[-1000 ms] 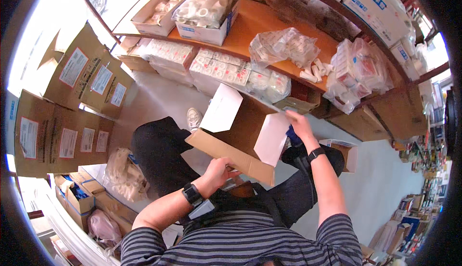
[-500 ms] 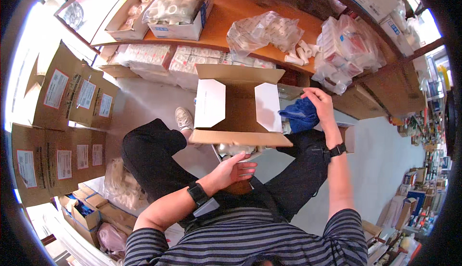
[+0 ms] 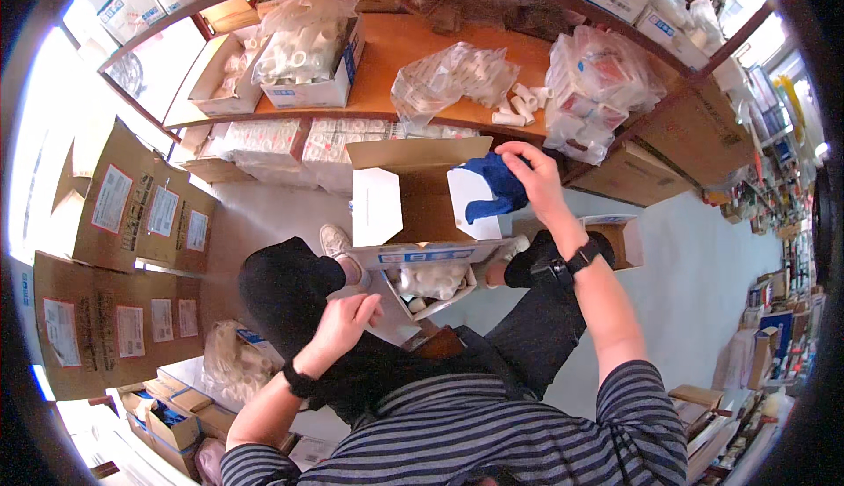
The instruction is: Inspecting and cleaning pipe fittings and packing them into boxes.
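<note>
Pinched between the thumb and fingers of my right hand (image 3: pixel 534 183), a crumpled blue cloth (image 3: pixel 495 185) hangs over the right flap of an open cardboard box (image 3: pixel 424 209). The box stands in front of me, its white side flaps spread and its brown inside showing. My left hand (image 3: pixel 345 321) is above my left thigh, fingers loosely curled together, with nothing visible in them. Between my legs, just nearer than the open box, a smaller white box (image 3: pixel 415 312) holds whitish pieces in clear plastic (image 3: pixel 432 280).
An orange-brown shelf (image 3: pixel 387 60) ahead carries a box of bagged white fittings (image 3: pixel 303 55), loose white tubes (image 3: pixel 519 104) and bagged packs (image 3: pixel 593 82). Large cartons (image 3: pixel 114 310) stack at the left. Another open box (image 3: pixel 620 240) lies past my right knee.
My right hand has carried the blue cloth leftward onto the box's right flap. My left hand has moved left, its fingers curling. The box's near flap has dropped, showing its front.
</note>
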`<state>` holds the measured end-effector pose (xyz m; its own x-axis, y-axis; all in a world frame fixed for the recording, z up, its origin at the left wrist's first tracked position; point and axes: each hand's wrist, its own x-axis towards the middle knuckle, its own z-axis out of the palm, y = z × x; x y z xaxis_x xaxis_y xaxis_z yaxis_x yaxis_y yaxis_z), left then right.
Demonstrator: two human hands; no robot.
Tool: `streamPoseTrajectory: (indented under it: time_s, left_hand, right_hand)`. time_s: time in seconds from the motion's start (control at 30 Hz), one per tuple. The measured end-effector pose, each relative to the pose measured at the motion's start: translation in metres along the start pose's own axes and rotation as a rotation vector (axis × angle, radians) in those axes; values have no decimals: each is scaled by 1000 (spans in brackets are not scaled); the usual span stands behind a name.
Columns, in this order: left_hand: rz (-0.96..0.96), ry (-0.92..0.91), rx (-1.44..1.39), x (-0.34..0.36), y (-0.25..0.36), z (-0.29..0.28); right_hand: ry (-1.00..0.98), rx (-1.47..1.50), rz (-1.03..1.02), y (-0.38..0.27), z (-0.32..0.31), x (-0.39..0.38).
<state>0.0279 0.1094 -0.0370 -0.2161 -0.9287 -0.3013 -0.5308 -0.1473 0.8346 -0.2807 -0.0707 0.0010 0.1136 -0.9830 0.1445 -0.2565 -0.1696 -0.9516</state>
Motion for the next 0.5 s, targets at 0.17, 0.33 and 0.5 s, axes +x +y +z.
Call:
streamPoseTrajectory:
  time_s: [0.17,0.33,0.5]
  left_hand:
    - [402,144,525,-24,17,-29]
    - [516,363,525,29,18,-45]
    - [176,107,160,88,-11,-37]
  right_hand:
    - [-40,117,-45,-6,16,-2]
    - [-64,-142,-193,-11,4,-14]
    - [-6,-504,-221,0,-31,-37]
